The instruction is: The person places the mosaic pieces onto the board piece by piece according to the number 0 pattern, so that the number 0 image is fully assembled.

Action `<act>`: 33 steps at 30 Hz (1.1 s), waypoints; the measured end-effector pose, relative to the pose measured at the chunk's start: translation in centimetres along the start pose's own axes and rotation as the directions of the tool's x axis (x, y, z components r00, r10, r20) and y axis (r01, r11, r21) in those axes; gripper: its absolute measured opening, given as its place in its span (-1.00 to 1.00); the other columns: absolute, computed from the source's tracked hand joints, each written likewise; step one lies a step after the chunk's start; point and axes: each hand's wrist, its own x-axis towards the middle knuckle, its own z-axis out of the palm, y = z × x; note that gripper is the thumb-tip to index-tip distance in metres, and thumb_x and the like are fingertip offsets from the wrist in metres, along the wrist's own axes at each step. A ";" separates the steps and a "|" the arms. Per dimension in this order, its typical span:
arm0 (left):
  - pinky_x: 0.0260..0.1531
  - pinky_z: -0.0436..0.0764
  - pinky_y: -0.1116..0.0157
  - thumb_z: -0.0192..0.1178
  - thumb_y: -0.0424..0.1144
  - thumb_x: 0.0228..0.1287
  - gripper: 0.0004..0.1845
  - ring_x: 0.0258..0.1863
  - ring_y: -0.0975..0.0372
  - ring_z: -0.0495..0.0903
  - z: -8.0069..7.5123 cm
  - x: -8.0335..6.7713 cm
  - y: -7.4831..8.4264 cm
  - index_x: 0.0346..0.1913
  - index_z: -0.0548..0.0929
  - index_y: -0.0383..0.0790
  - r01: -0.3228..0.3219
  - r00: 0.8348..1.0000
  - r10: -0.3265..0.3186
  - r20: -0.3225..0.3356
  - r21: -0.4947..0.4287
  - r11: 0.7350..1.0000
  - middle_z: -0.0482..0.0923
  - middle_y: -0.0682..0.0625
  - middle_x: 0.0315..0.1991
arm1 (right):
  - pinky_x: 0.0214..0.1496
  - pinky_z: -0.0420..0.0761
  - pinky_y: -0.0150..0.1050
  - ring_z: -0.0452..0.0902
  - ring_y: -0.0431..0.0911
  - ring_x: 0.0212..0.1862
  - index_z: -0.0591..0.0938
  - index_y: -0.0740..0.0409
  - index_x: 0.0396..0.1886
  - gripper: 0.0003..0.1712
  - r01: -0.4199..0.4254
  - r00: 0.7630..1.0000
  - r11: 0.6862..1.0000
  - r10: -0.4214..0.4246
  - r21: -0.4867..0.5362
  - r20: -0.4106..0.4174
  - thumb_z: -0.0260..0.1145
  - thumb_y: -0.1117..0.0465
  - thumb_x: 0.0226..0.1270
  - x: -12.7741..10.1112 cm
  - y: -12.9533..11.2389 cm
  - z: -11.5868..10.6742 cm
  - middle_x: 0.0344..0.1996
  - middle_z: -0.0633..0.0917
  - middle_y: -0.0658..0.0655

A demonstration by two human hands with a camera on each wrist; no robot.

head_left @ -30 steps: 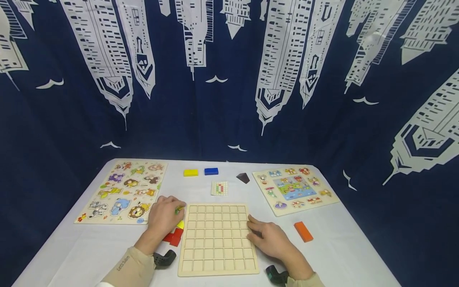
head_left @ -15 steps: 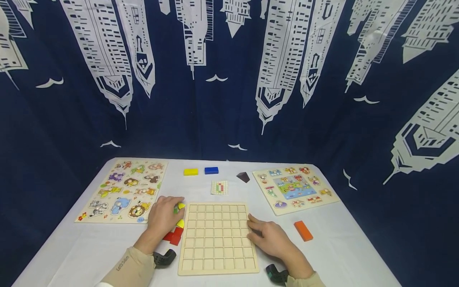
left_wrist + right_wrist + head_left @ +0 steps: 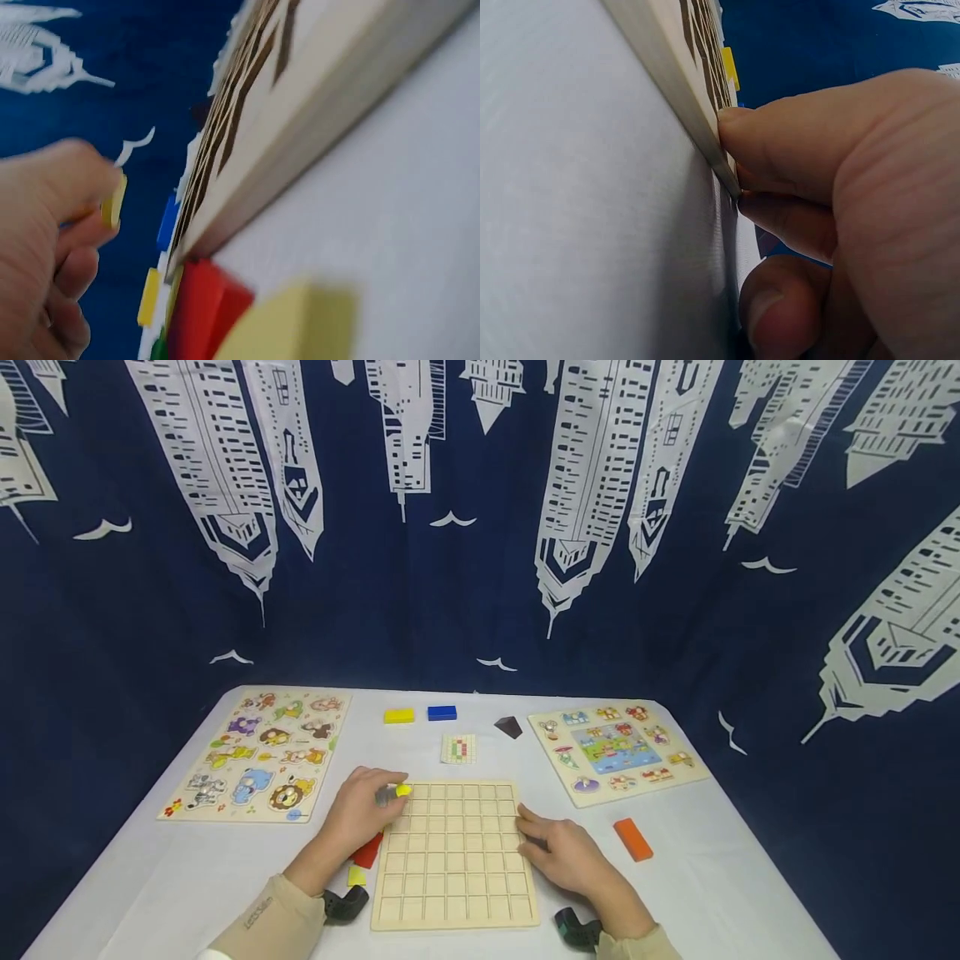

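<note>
A wooden grid board lies flat near the table's front edge. My left hand pinches a small yellow piece between thumb and fingers, just over the board's far left corner. The left wrist view shows the same yellow piece beside the board's edge. Red pieces and another yellow piece lie on the cloth left of the board. My right hand rests on the table, its fingertips touching the board's right edge.
An animal peg puzzle lies at the left and a second peg puzzle at the right. Behind the board are a pattern card, a yellow block, a blue block and a dark wedge. An orange block lies right.
My left hand has moved right, carrying the yellow piece from beside the board to over its far left corner. The pieces it had covered now show. The right hand has stayed put.
</note>
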 end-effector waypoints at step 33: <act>0.02 0.56 0.26 0.37 -0.24 0.37 -0.78 -0.02 0.32 0.55 3.3 0.7 1.0 0.00 0.84 0.05 -0.189 0.955 0.211 0.208 -0.117 0.975 0.73 0.25 0.11 | 0.34 0.49 0.14 0.51 0.16 0.37 0.65 0.20 0.27 -0.50 -0.012 1.000 1.000 0.012 0.017 0.000 0.40 0.14 0.38 0.1 -0.2 -0.1 0.41 0.53 0.13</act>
